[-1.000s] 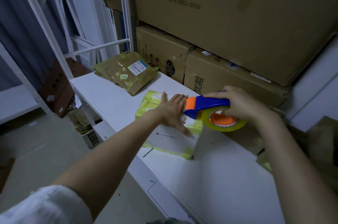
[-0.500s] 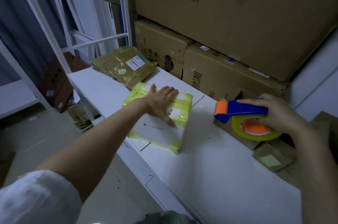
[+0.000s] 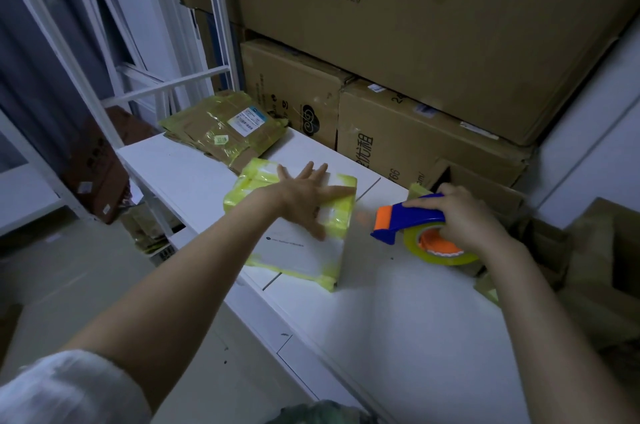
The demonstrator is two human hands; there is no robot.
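Observation:
A white box wrapped in yellow tape [image 3: 298,250] stands on the white table [image 3: 398,319]. My left hand [image 3: 304,195] lies flat on the box's top with fingers spread. To the right of the box, my right hand [image 3: 464,215] grips a blue and orange tape dispenser [image 3: 408,219] loaded with a yellow tape roll [image 3: 440,250]. The dispenser sits low over the table, a short gap away from the box.
A taped brown parcel with a label [image 3: 225,129] lies at the table's far left. Large cardboard boxes [image 3: 415,42] are stacked behind. More cardboard pieces [image 3: 540,243] lie at the right. White shelf frames [image 3: 114,87] and the floor are to the left.
My right hand has pulled the tape dispenser off the box, to the right and down near the table. My left hand stays pressed on the box top.

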